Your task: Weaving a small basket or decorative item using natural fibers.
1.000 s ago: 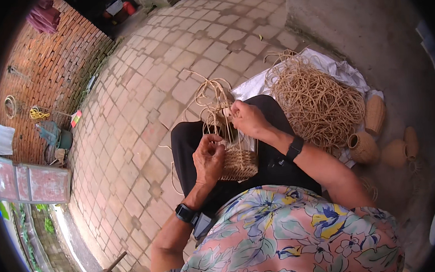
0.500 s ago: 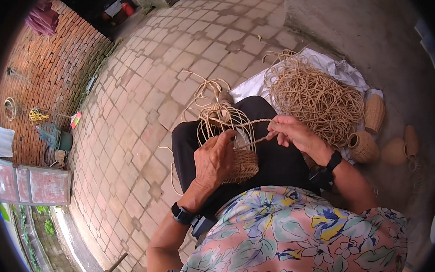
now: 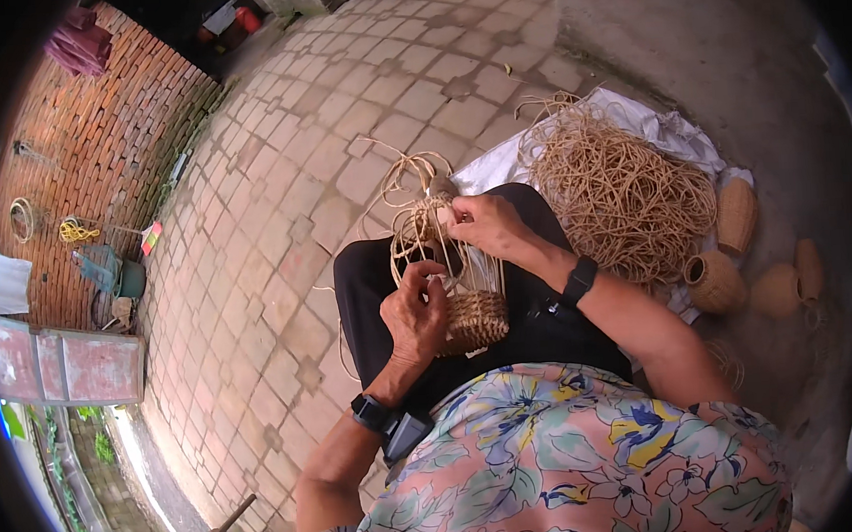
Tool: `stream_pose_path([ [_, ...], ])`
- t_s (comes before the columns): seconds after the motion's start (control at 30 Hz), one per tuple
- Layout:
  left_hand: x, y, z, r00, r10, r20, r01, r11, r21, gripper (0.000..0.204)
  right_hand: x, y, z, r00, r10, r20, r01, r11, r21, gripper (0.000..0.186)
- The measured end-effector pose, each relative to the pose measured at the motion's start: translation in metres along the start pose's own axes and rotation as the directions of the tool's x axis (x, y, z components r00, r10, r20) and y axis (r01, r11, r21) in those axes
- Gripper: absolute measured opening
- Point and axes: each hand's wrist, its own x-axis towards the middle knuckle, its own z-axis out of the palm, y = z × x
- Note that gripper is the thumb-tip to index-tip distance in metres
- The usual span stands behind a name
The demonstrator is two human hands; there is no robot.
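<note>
On my lap, over black trousers, rests a partly woven straw basket (image 3: 476, 319). Its woven band is nearest me, and long loose straw cords (image 3: 407, 236) run away from it toward a gathered bunch over my knees. My left hand (image 3: 415, 311) is beside the basket's left edge, fingers curled and closed among the cords; what they pinch is hidden. Farther out, my right hand (image 3: 490, 225) reaches over the cords with its fingertips pinched on a straw cord near the gathered bunch. A rounded brownish thing (image 3: 441, 189) lies just beyond that bunch.
A tangled heap of straw cord (image 3: 627, 195) lies on a white sheet (image 3: 490, 169) to my right. Several woven vase-shaped baskets (image 3: 715, 283) are on the ground beside it. Paving tiles (image 3: 259, 247) spread ahead and left, up to a brick wall (image 3: 96, 140).
My right hand has moved left and away from me, from a twisted cord held out at the right to the gathered bunch. My left hand has shifted slightly toward me.
</note>
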Motion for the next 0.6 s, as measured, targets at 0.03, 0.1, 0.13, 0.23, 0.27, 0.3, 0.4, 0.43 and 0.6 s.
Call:
stream_pose_path([
  [0.03,-0.003,-0.005,0.001,1.000,-0.002,-0.003,0.002,1.000,0.000,0.014,0.002,-0.004,0.008,1.000,-0.024,-0.002,0.023,0.984,-0.177,0.016],
  [0.1,-0.006,-0.007,0.001,0.998,-0.058,-0.023,0.057,0.996,-0.062,0.015,0.000,-0.001,0.016,0.999,-0.049,0.005,0.047,0.935,-0.352,0.016],
  [0.13,-0.008,-0.007,0.001,0.998,-0.060,-0.026,0.058,0.996,-0.065,0.015,-0.003,0.002,0.017,0.997,-0.064,-0.050,0.050,0.969,-0.240,0.016],
  [0.23,-0.008,-0.010,-0.006,0.988,-0.152,0.037,0.156,0.979,-0.132,0.015,-0.027,-0.010,0.001,0.998,0.034,-0.051,-0.030,0.997,0.075,0.023],
  [0.27,-0.007,-0.009,-0.006,0.987,-0.159,0.014,0.159,0.971,-0.177,0.013,-0.038,-0.016,-0.012,0.971,0.177,0.159,-0.231,0.857,0.461,0.031],
  [0.3,-0.007,-0.009,-0.007,0.986,-0.167,-0.006,0.162,0.962,-0.221,0.012,-0.049,-0.019,-0.024,0.892,0.214,0.398,-0.448,0.538,0.714,0.038],
  [0.4,-0.013,-0.020,-0.005,0.985,-0.170,-0.011,0.162,0.956,-0.245,0.011,-0.080,-0.021,-0.046,0.832,0.100,0.546,-0.523,0.469,0.711,0.048],
  [0.43,-0.014,-0.023,-0.004,0.985,-0.173,-0.019,0.161,0.949,-0.270,0.010,-0.083,-0.019,-0.058,0.867,0.110,0.487,-0.459,0.559,0.691,0.044],
  [0.6,-0.014,-0.022,-0.008,0.988,-0.152,-0.029,0.143,0.968,-0.204,0.011,-0.076,0.051,-0.131,0.916,0.353,-0.190,-0.250,0.873,0.419,0.025],
])
